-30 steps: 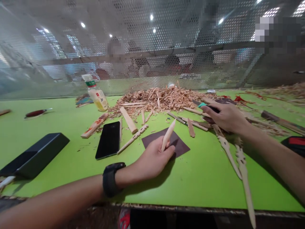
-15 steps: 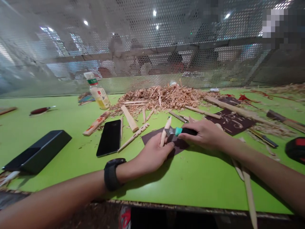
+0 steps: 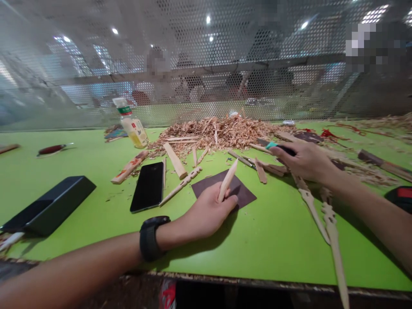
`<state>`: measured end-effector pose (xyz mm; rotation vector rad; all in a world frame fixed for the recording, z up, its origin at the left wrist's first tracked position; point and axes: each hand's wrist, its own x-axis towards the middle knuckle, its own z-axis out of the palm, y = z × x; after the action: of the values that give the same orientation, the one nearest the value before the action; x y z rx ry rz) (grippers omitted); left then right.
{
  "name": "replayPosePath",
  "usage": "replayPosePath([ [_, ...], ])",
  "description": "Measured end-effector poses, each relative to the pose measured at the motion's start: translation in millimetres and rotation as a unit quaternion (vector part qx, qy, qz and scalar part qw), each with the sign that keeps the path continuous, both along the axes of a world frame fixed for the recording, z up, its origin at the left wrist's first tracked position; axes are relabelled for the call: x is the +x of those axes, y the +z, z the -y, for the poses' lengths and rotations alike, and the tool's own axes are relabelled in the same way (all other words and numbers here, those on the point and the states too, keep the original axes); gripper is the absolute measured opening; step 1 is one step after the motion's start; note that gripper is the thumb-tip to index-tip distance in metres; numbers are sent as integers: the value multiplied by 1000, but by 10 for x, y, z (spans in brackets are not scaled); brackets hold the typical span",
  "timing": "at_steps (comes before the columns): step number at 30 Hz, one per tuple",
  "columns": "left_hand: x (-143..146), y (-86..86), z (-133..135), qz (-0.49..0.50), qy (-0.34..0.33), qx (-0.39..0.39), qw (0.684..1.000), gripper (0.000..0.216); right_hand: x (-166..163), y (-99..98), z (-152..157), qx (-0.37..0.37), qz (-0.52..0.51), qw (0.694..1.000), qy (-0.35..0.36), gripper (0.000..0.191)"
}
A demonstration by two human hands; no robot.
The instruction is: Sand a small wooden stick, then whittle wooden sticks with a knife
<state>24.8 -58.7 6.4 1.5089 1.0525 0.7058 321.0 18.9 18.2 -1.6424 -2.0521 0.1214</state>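
Observation:
My left hand (image 3: 209, 210) is closed around a pale pointed wooden stick (image 3: 228, 180), its tip angled up and away from me. Under that hand lies a square of dark sandpaper (image 3: 206, 182). Off to the right, my right hand (image 3: 305, 161) grips a carving knife (image 3: 273, 146) with a black and turquoise handle, its blade toward the wood shavings. Knife and stick are apart. Beneath the right wrist and forearm lie two carved wooden sticks (image 3: 331, 223), partly covered by the arm. Wood scraps (image 3: 261, 171) sit between my hands.
A heap of shavings (image 3: 206, 131) runs along the perforated screen (image 3: 193, 86). On the left are a phone (image 3: 147, 186), a tilted bottle (image 3: 133, 128), a dark wedge-shaped stand (image 3: 61, 206) and a red-handled knife (image 3: 51, 149). Another carved stick (image 3: 182, 184) lies beside the phone.
My right hand has drawn the knife away from the stick, up and to the right, uncovering wood scraps and carved sticks. My left hand keeps its hold, the stick tilted slightly more rightward.

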Motion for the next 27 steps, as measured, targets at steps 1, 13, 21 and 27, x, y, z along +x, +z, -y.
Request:
replayPosePath([
  [1,-3,-2,2,-1,-1,2,1000,31,-4,11,17,15,-16,1000,9,77],
  [13,17,24,28,24,7,36,999,11,-587,-91,329,-53,27,972,229,60],
  [21,14,-8,8,41,19,-24,999,12,-508,-106,260,-28,61,971,228,61],
  [27,16,-39,-50,41,19,-72,996,13,-487,-99,153,5,83,971,225,62],
])
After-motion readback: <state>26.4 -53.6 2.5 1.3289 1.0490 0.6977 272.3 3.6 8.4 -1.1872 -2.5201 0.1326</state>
